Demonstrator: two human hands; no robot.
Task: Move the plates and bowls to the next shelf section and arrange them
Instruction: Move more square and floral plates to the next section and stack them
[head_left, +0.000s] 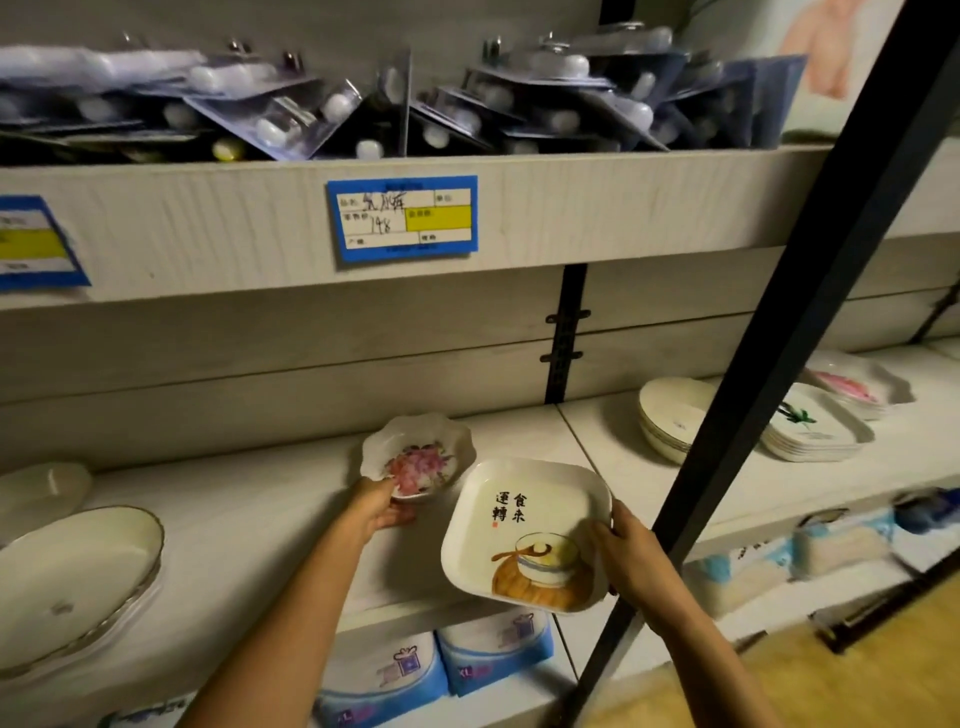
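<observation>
Left hand (378, 508), fingers curled, grips the near rim of a scalloped floral bowl (418, 457) over the white shelf (249, 514); whether the bowl rests on the shelf cannot be told. Right hand (626, 551) pinches the right edge of a square plate (519, 535), thumb on the inner face and fingers beneath. The plate is tilted toward the viewer at the shelf's front edge, just beside the bowl. Beyond a black upright (779, 322), the next section carries a stack of round bowls (670, 421) and a stack of square plates (815, 431). Gilt-rimmed oval dishes (72, 571) lie at far left.
</observation>
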